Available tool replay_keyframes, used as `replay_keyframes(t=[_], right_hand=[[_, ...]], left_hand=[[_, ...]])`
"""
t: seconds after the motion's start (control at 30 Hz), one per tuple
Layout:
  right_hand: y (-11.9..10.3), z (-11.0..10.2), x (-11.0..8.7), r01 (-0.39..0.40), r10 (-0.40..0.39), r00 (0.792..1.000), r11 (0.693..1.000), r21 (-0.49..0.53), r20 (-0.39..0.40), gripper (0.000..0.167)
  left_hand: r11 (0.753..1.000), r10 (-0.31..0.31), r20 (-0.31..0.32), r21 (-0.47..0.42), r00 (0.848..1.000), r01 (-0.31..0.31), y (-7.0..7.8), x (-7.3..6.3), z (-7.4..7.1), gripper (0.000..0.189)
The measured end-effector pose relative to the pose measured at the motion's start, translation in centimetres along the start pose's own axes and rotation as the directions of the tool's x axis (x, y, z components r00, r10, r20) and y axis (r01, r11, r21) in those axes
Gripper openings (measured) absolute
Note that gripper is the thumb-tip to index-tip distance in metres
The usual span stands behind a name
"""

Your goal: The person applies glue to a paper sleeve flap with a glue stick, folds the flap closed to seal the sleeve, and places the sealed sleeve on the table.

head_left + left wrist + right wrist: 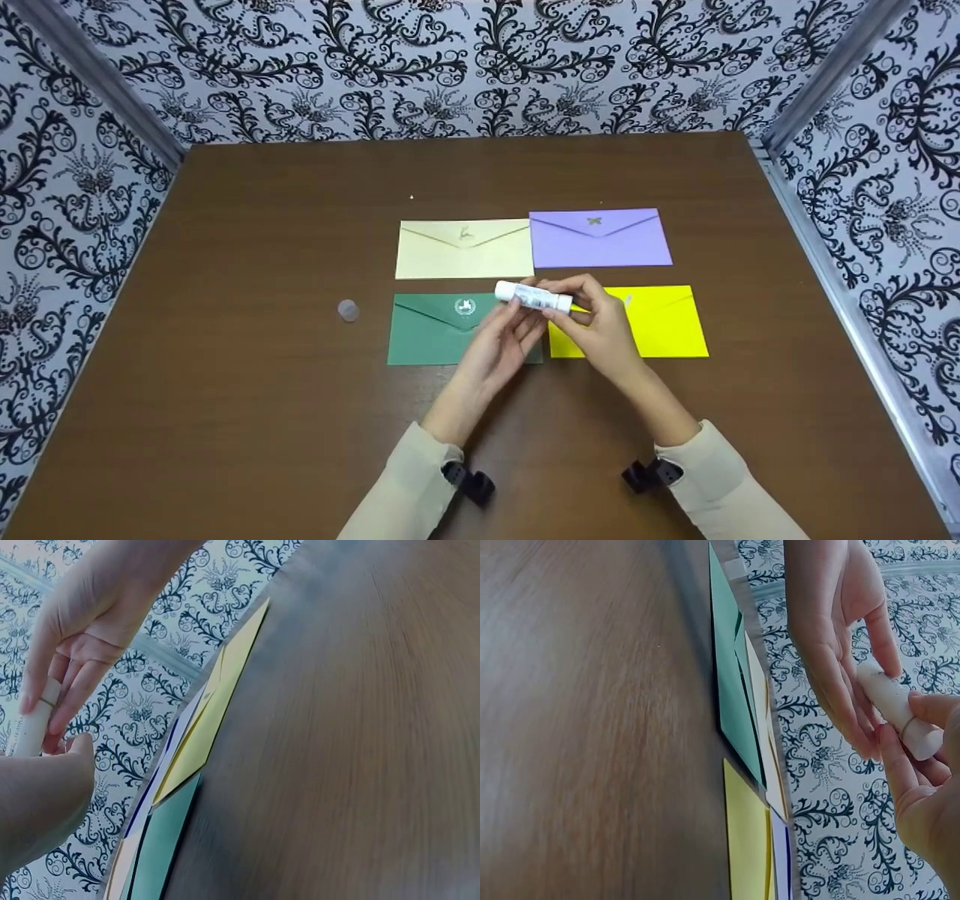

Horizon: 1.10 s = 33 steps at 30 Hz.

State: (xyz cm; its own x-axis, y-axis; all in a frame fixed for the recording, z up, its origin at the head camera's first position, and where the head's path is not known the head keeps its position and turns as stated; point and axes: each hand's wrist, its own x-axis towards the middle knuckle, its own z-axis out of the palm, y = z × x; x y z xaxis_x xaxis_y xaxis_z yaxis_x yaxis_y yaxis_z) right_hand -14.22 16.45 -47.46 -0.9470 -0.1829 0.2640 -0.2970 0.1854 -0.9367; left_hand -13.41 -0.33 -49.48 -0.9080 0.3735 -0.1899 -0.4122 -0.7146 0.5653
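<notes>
In the head view a white glue stick (533,297), tilted slightly, is held between both hands above the envelopes. My left hand (499,346) holds its left end, thumb on the near side and fingers behind. At the other end, my right hand (600,327) pinches the stick near its cap with thumb and fingers. The right wrist view shows the stick (891,703) bridging both hands, with the seam of the cap by the right fingertips. Beneath the hands lie a green envelope (427,330) and a yellow envelope (667,322), both partly covered.
Behind these lie a cream envelope (465,259) and a purple envelope (600,244), edges meeting. A small translucent round piece (348,310) sits left of the green envelope on the brown table (225,420). Patterned walls (465,67) border the table at the back and sides.
</notes>
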Motion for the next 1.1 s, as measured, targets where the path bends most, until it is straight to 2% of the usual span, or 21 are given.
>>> replay_keyframes(t=[0.1, 0.3, 0.47, 0.53, 0.63, 0.73, 0.8, 0.93, 1.1], right_hand=[[0.3, -0.1, 0.0, -0.03, 0.03, 1.0, 0.999, 0.035, -0.002, 0.032], [0.7, -0.3, -0.1, -0.091, 0.091, 0.996, 0.994, 0.068, 0.002, 0.03], [1.0, -0.8, -0.1, -0.214, 0.205, 0.976, 0.964, 0.158, 0.073, 0.03], [1.1, -1.1, -0.1, -0.291, 0.269, 0.955, 0.934, 0.208, 0.128, 0.033], [1.0, -1.4, -0.2, -0.404, 0.349, 0.908, 0.876, 0.264, 0.232, 0.037], [0.7, -1.7, -0.2, -0.487, 0.384, 0.861, 0.81, 0.326, 0.332, 0.037], [0.6, -1.9, -0.2, -0.527, 0.392, 0.838, 0.763, 0.374, 0.381, 0.033], [0.5, -2.2, -0.2, -0.579, 0.411, 0.808, 0.684, 0.443, 0.422, 0.027], [0.6, -2.2, -0.2, -0.607, 0.446, 0.793, 0.63, 0.484, 0.415, 0.022]], left_hand=[[0.998, 0.038, 0.005, 0.046, 0.999, -0.038, 0.2, 0.0, 0.1, 0.046], [0.985, 0.109, -0.034, 0.137, 0.993, -0.103, 0.5, 0.0, 0.1, 0.045], [0.976, 0.14, -0.009, 0.171, 0.99, -0.136, 0.6, 0.0, -0.1, 0.045], [0.971, 0.151, 0.012, 0.183, 0.988, -0.151, 0.7, -0.1, -0.1, 0.045], [0.965, 0.162, 0.044, 0.2, 0.986, -0.168, 0.8, -0.1, -0.2, 0.045], [0.961, 0.169, 0.066, 0.212, 0.983, -0.179, 0.9, -0.1, -0.3, 0.044], [0.958, 0.173, 0.073, 0.218, 0.982, -0.185, 1.0, -0.1, -0.3, 0.043], [0.95, 0.187, 0.078, 0.239, 0.979, -0.2, 1.0, -0.2, -0.5, 0.039], [0.938, 0.208, 0.051, 0.274, 0.977, -0.214, 0.9, -0.1, -0.6, 0.035]])
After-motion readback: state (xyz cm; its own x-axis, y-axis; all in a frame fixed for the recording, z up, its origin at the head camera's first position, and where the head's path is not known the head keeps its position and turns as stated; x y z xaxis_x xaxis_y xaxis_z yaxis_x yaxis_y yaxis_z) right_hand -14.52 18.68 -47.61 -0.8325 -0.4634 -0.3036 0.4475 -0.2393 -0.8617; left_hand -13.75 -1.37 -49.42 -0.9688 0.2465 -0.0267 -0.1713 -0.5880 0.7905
